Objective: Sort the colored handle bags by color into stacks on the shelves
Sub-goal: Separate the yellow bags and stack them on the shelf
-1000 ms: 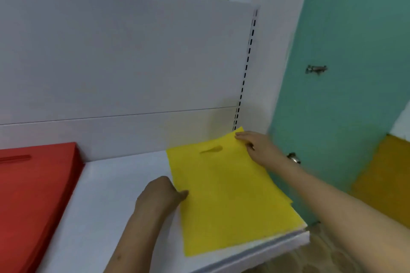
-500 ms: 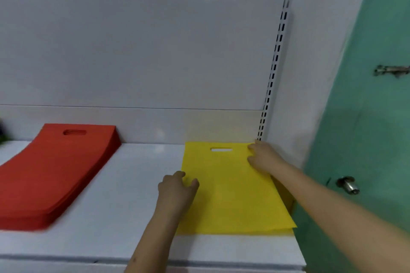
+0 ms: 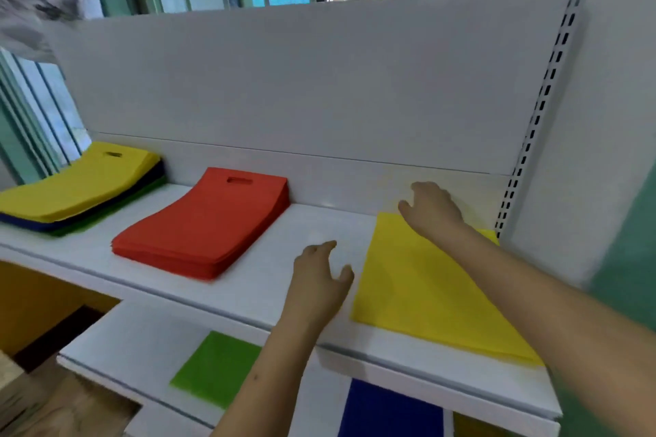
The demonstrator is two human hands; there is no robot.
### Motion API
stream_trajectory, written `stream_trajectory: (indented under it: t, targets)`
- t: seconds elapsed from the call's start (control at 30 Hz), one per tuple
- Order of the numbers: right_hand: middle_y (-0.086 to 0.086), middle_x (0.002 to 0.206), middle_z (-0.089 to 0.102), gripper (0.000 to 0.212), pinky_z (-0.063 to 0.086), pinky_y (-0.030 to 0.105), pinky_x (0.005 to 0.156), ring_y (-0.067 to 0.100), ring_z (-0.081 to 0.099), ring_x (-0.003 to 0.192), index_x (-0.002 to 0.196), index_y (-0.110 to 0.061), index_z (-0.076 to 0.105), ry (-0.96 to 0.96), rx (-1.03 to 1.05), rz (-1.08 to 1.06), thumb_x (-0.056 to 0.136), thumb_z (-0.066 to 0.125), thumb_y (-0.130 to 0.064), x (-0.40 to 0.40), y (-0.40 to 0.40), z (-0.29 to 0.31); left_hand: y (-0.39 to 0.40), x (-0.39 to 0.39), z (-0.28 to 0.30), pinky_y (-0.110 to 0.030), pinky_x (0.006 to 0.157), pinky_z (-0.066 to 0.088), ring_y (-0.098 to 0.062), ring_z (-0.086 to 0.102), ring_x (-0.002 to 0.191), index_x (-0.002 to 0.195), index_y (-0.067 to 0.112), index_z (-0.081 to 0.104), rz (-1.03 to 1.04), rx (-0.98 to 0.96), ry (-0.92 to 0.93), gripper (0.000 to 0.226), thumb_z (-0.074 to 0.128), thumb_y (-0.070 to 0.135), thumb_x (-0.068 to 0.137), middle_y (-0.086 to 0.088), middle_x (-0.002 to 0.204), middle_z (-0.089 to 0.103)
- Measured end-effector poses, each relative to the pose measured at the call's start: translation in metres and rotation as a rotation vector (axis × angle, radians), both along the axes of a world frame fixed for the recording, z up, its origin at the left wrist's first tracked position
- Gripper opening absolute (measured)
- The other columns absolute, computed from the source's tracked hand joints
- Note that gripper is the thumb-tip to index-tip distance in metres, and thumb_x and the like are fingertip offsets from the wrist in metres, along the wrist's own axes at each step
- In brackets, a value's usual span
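A flat yellow handle bag (image 3: 422, 291) lies at the right end of the white upper shelf (image 3: 269, 280). My right hand (image 3: 431, 209) hovers over its far edge with loose fingers, holding nothing. My left hand (image 3: 321, 273) hangs just left of the bag above the bare shelf, fingers relaxed and empty. A thick stack of red bags (image 3: 209, 220) sits mid-shelf. At the far left lies a mixed pile (image 3: 78, 184) with yellow on top and blue and green beneath.
A lower white shelf (image 3: 135, 341) holds a green bag (image 3: 218, 365) and a blue bag (image 3: 390, 411). A white back panel (image 3: 319, 82) with a slotted upright (image 3: 539, 110) closes the rear. A teal door stands at the right, windows behind.
Both hands have lifted off the yellow bag, which stays flat on the shelf. The view has swung left and pulled back, bringing in the mixed pile and the lower shelf.
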State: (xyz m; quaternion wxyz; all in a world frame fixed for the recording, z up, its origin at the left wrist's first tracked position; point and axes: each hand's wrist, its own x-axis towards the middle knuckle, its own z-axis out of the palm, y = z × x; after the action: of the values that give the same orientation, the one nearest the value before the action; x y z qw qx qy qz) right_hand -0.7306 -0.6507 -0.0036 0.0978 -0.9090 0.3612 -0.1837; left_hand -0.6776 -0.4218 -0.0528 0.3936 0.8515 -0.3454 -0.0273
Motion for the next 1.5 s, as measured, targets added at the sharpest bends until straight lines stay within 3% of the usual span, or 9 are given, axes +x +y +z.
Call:
stream_trajectory:
  t: [0.1, 0.33, 0.6, 0.7, 0.8, 0.97, 1.13, 1.33, 1.5]
  targets:
    - [0.018, 0.142, 0.045, 0.054, 0.038, 0.041, 0.105, 0.035, 0.041, 0.130, 0.140, -0.005, 0.042, -0.145, 0.056, 0.161, 0.098, 0.046, -0.037, 0.064, 0.065, 0.024, 0.051, 0.028, 0.011, -0.021, 0.105, 0.029, -0.013, 0.039, 0.134, 0.144, 0.021, 0.044, 0.036, -0.073, -0.063, 0.053, 0.058, 0.030, 0.094, 0.002, 0.144, 0.044]
    - [0.017, 0.139, 0.051, 0.048, 0.036, 0.038, 0.107, 0.032, 0.046, 0.129, 0.137, -0.004, 0.048, -0.286, 0.067, 0.441, 0.096, 0.052, -0.029, 0.219, 0.250, 0.045, 0.199, 0.120, 0.042, -0.022, 0.105, 0.033, -0.008, 0.044, 0.128, 0.141, 0.024, 0.047, 0.226, -0.238, -0.157, 0.047, 0.054, 0.030, 0.095, 0.007, 0.137, 0.048]
    - [0.017, 0.126, 0.055, 0.039, 0.042, 0.040, 0.091, 0.035, 0.049, 0.115, 0.126, -0.007, 0.050, -0.274, 0.047, 0.634, 0.095, 0.051, -0.030, 0.347, 0.380, 0.033, 0.336, 0.219, 0.034, -0.022, 0.105, 0.037, -0.002, 0.044, 0.125, 0.139, 0.029, 0.047, 0.451, -0.272, -0.118, 0.041, 0.051, 0.032, 0.098, 0.013, 0.137, 0.049]
    - [0.016, 0.131, 0.049, 0.046, 0.043, 0.042, 0.091, 0.036, 0.045, 0.121, 0.132, -0.006, 0.044, -0.241, 0.053, 0.648, 0.096, 0.050, -0.034, 0.395, 0.400, 0.031, 0.362, 0.260, 0.032, -0.024, 0.104, 0.040, -0.003, 0.045, 0.124, 0.138, 0.031, 0.047, 0.513, -0.287, -0.100, 0.040, 0.052, 0.033, 0.098, 0.013, 0.135, 0.051]
    - [0.015, 0.154, 0.028, 0.071, 0.037, 0.045, 0.104, 0.035, 0.031, 0.137, 0.151, -0.003, 0.019, -0.131, 0.010, 0.605, 0.098, 0.047, -0.042, 0.448, 0.413, 0.029, 0.377, 0.309, 0.031, -0.025, 0.103, 0.041, -0.003, 0.046, 0.123, 0.136, 0.030, 0.049, 0.542, -0.314, -0.084, 0.039, 0.053, 0.032, 0.098, 0.013, 0.134, 0.052]
    - [0.017, 0.160, 0.010, 0.090, 0.031, 0.049, 0.107, 0.042, 0.023, 0.140, 0.154, -0.006, 0.001, 0.090, -0.063, 0.449, 0.094, 0.045, -0.056, 0.539, 0.414, 0.026, 0.383, 0.399, 0.030, -0.025, 0.103, 0.040, -0.006, 0.045, 0.126, 0.138, 0.027, 0.049, 0.558, -0.314, -0.088, 0.041, 0.053, 0.035, 0.098, 0.010, 0.135, 0.051]
    - [0.024, 0.159, 0.002, 0.097, 0.020, 0.054, 0.115, 0.044, 0.015, 0.143, 0.152, 0.000, 0.001, 0.252, -0.150, 0.268, 0.092, 0.048, -0.060, 0.612, 0.393, 0.015, 0.381, 0.504, 0.035, -0.021, 0.097, 0.033, -0.010, 0.041, 0.129, 0.140, 0.024, 0.047, 0.589, -0.244, -0.138, 0.046, 0.054, 0.039, 0.097, 0.006, 0.141, 0.045]
    - [0.023, 0.160, 0.002, 0.094, 0.022, 0.048, 0.116, 0.038, 0.012, 0.146, 0.151, 0.005, 0.001, 0.220, -0.246, 0.187, 0.094, 0.044, -0.056, 0.654, 0.375, -0.005, 0.383, 0.606, 0.022, -0.037, 0.113, 0.028, -0.023, 0.025, 0.144, 0.148, 0.016, 0.037, 0.692, -0.071, -0.207, 0.066, 0.055, 0.048, 0.093, -0.007, 0.153, 0.035]
    - [0.023, 0.160, 0.003, 0.086, 0.015, 0.047, 0.119, 0.034, 0.007, 0.148, 0.151, 0.007, -0.001, 0.181, -0.282, 0.091, 0.099, 0.027, -0.056, 0.667, 0.371, -0.029, 0.382, 0.651, -0.009, -0.045, 0.122, 0.005, -0.023, 0.003, 0.151, 0.156, 0.018, 0.017, 0.594, 0.204, -0.133, 0.082, 0.029, 0.067, 0.091, -0.006, 0.164, 0.009]
